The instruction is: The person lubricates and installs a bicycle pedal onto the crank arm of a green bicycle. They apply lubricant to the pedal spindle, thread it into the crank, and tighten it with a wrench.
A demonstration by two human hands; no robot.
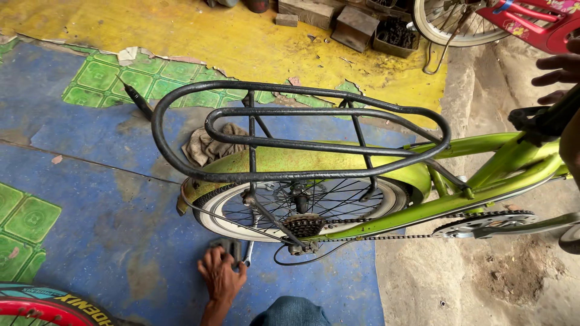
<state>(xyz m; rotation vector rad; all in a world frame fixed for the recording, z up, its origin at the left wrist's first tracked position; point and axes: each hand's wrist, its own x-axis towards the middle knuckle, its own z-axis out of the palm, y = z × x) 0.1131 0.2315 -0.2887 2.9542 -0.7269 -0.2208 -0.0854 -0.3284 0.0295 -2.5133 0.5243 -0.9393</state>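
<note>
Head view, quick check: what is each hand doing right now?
Left hand: closed on a dark pedal-like part on the floor.
Right hand: fingers loosely curled above the saddle, holding nothing.

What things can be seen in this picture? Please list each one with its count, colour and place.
bicycle: one, green, centre to right
rear rack: one, black, over the rear wheel
rag: one, grey-brown, on the floor behind the rack
wooden blocks: several, brown, top
red bicycle: one, top right corner
tyre: one, black with a red rim, bottom left
left hand: on a dark tool on the floor
right hand: near the seat post, right edge
</note>
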